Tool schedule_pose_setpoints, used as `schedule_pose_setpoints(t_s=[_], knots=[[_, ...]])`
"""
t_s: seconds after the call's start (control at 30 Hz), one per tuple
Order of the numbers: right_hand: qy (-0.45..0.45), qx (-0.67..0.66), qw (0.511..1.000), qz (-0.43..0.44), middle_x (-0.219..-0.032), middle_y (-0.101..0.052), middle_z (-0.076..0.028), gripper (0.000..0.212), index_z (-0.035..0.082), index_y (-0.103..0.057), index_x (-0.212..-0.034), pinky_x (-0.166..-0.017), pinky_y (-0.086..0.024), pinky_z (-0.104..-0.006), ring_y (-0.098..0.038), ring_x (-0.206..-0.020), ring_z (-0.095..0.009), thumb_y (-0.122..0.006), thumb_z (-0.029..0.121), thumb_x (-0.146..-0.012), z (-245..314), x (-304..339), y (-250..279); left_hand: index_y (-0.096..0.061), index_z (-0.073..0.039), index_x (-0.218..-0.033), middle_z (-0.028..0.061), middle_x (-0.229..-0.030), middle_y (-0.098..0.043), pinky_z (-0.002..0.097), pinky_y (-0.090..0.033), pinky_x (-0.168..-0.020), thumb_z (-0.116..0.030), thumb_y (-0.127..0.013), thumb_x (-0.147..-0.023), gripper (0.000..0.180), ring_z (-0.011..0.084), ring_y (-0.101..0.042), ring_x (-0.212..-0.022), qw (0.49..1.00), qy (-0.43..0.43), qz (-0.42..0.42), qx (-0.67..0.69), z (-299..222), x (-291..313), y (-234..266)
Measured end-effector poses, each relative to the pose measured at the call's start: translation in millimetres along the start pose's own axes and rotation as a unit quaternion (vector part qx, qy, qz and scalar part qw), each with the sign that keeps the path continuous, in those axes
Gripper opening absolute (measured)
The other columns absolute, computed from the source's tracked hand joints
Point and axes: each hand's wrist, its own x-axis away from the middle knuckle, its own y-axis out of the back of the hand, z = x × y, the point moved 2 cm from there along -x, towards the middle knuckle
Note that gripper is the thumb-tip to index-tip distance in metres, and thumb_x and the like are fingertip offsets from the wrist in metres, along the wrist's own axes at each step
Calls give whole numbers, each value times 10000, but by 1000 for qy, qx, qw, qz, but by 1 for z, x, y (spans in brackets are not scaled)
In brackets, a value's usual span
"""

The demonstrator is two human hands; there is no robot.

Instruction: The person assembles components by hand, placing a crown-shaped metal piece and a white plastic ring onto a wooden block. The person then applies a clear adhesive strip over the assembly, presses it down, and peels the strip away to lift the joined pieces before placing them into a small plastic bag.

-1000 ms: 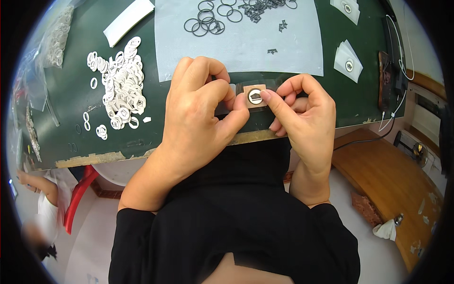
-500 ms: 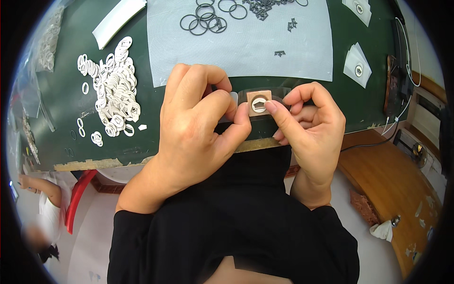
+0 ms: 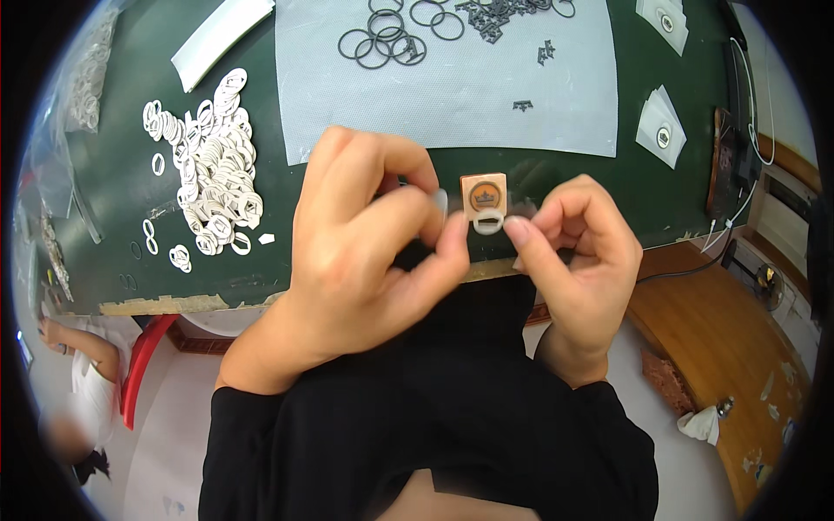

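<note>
A dark green table (image 3: 113,182) is filling the upper view, its near edge chipped, with a pale grey mat (image 3: 452,87) lying across the middle and a wooden floor showing at the right. Black rings (image 3: 391,39) are sitting on the mat's far part; a heap of white rings (image 3: 213,174) is spreading at the left — well apart from the hands. A small tan square block (image 3: 483,194) is standing just behind one white ring (image 3: 488,221), which the left hand (image 3: 365,234) and right hand (image 3: 573,252) are pinching between curled fingertips, the left hand covering the table edge beneath. Another person is sitting at the lower left.
</note>
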Motion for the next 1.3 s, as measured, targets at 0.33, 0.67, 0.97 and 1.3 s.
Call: schedule_pose_setpoints(t_s=[0.33,0.67,0.97,1.3], knots=[[126,13,988,94,-821,-605,-48,182,18,-634,-809,-553,-428,-201,-571,-599,-76,-808,-31,-794,4,14,11,-541,-51,-671,211,-963,-715,298,-474,-646,19,-726,-697,199,217,-587,-719,965,-4,96,245,1,11,15],[229,136,964,11,-886,-620,-31,228,35,-673,-919,-546,-357,-224,-479,-686,-98,-809,-18,-744,1,-17,8,-484,-93,-642,172,-899,-741,285,-443,-608,14,-695,-695,243,172,-566,-629,940,-27,92,326,-8,28,27],[222,187,952,99,-821,-589,2,249,66,-676,-959,-544,-367,-233,-462,-655,-90,-821,49,-757,10,-38,3,-502,-86,-634,169,-891,-735,305,-465,-634,22,-680,-682,214,186,-580,-659,941,-19,94,324,2,40,17],[203,196,950,134,-788,-578,19,254,78,-683,-980,-538,-373,-229,-472,-648,-81,-822,66,-768,10,-45,2,-522,-75,-632,181,-908,-735,301,-477,-650,2,-678,-705,189,190,-587,-687,925,1,79,372,10,40,15]])
